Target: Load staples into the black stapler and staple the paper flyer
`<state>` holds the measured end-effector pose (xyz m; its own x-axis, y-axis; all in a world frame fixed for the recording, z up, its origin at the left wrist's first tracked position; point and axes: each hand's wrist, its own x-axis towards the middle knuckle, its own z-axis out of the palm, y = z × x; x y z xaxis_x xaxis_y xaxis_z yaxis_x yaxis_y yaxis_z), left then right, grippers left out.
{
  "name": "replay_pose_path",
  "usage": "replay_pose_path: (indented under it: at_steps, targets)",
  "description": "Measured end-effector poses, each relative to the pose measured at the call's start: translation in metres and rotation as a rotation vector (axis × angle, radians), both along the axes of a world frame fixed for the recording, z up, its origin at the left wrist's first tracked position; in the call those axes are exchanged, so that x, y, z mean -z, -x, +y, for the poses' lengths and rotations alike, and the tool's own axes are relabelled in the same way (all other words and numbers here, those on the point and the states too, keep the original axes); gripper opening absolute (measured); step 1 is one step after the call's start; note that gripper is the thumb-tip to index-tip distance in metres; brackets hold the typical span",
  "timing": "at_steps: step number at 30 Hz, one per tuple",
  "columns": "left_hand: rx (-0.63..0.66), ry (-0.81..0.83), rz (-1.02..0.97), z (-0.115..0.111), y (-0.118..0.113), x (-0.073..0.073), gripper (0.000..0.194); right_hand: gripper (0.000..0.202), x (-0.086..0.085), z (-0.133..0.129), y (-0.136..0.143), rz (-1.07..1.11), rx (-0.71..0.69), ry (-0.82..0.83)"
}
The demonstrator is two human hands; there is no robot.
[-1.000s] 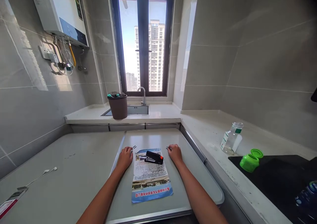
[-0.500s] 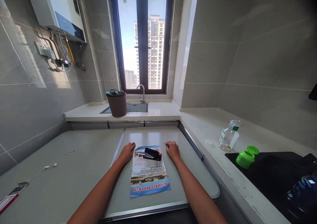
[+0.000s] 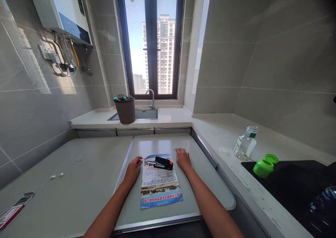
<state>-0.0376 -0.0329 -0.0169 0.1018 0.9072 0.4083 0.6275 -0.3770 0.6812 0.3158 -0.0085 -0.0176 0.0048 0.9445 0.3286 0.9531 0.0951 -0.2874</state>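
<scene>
My left hand [image 3: 134, 167] is by the upper left corner of a printed paper sheet [image 3: 160, 180], its fingers curled and pressed together. Whatever they may pinch is hidden. At the sheet's upper right, my right hand [image 3: 183, 158] rests with bent fingers, and a small silvery bit shows at its fingertips, too small to name. Between the hands a black stapler [image 3: 163, 162] with an orange-red end and a silver metal part lies across the top of the sheet. Neither hand touches it. Sheet and stapler lie on a pale tabletop [image 3: 207, 192].
Cotton-tipped sticks [image 3: 52, 177] stick out of a packet [image 3: 15, 210] on the left. On the right counter stand a clear bottle [image 3: 244, 145] and a green flip-top container [image 3: 264, 168] beside a black surface. A brown bucket [image 3: 125, 111] is at the sink [image 3: 147, 114].
My left hand has shifted a little down, its wrist raised and its fingers more curled. My right hand stays nearly where it was. The view has shifted slightly; the stapler and sheet lie as before.
</scene>
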Motion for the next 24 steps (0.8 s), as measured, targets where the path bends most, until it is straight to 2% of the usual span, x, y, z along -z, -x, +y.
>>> replay_pose_path:
  at_steps: [4, 8, 10, 14, 16, 18, 24]
  targets:
    - [0.105, -0.017, -0.094, -0.01, -0.008, -0.006, 0.03, 0.039, -0.005, -0.005, -0.001, 0.102, -0.039, -0.084]
    - [0.166, 0.014, -0.111, -0.014, -0.011, -0.009, 0.026, 0.03, -0.008, -0.009, 0.003, 0.292, -0.109, -0.178]
    - [0.186, 0.019, -0.117, -0.014, -0.011, -0.008, 0.024, 0.029, -0.009, -0.011, 0.008, 0.421, -0.24, -0.172]
    - [0.175, 0.029, -0.092, -0.014, -0.011, -0.003, 0.023, 0.042, -0.01, -0.019, 0.022, 0.607, -0.614, -0.084]
    - [0.188, 0.012, -0.058, -0.015, -0.012, -0.002, 0.019, 0.049, -0.01, -0.024, 0.028, 0.629, -0.741, -0.066]
    - [0.22, -0.04, -0.007, -0.017, -0.014, -0.002, 0.016, 0.054, -0.01, -0.027, 0.032, 0.613, -0.802, -0.049]
    - [0.192, -0.185, 0.046, -0.014, -0.021, -0.003, 0.013, 0.066, -0.005, -0.024, 0.034, 0.466, -0.825, -0.026]
